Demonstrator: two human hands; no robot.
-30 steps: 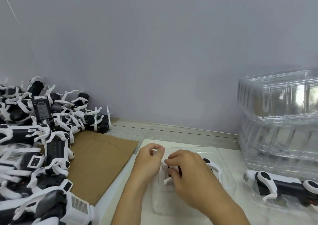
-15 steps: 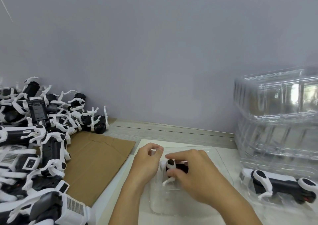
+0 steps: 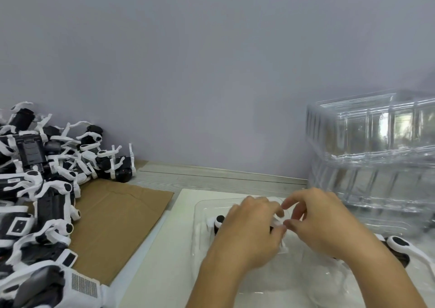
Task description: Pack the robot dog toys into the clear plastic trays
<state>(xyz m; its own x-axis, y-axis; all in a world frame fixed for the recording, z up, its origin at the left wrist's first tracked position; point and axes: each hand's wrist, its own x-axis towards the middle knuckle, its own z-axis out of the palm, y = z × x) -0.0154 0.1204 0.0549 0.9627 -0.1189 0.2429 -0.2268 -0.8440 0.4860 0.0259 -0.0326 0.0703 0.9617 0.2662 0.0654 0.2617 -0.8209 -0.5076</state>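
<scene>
A: Where's the black-and-white plastic robot dog toy [image 3: 219,223] rn?

B: In the clear moulded plastic tray [image 3: 200,213] on the white bench [image 3: 164,248], mid-frame. Long axis runs approx left-right across the view. 1 end w/ a white leg and round black joint pokes out left of the left hand [image 3: 247,232]; rest of the body is hidden under both hands, so can't tell which end is the head.

A: Hands?

B: Close together over the toy. Left hand lies on top of the body, fingers curled down around it. Right hand [image 3: 322,220] is just beside it, thumb and fingertips pinching a white part of the toy at its right end. Both gripping the toy.

A: Diff vs 0.5 s ago?

B: Left hand was off to the left at the tray rim, now it's over the toy body. Right hand covered the toy then; it has shifted right to the toy's far end. Toy's left end is now exposed; before, it showed between the 2 hands. Camera also swung a bit.

A: Other stuff?

B: Heap of black-and-white robot dog toys [image 3: 42,178] at left, partly on a flat brown cardboard sheet [image 3: 117,215]. Stack of empty clear plastic trays [image 3: 372,157] at right by the pale grey wall [image 3: 211,72]. 1 more robot dog [image 3: 400,244] lies in front of that stack, partly behind the right forearm, seemingly in clear plastic.
</scene>
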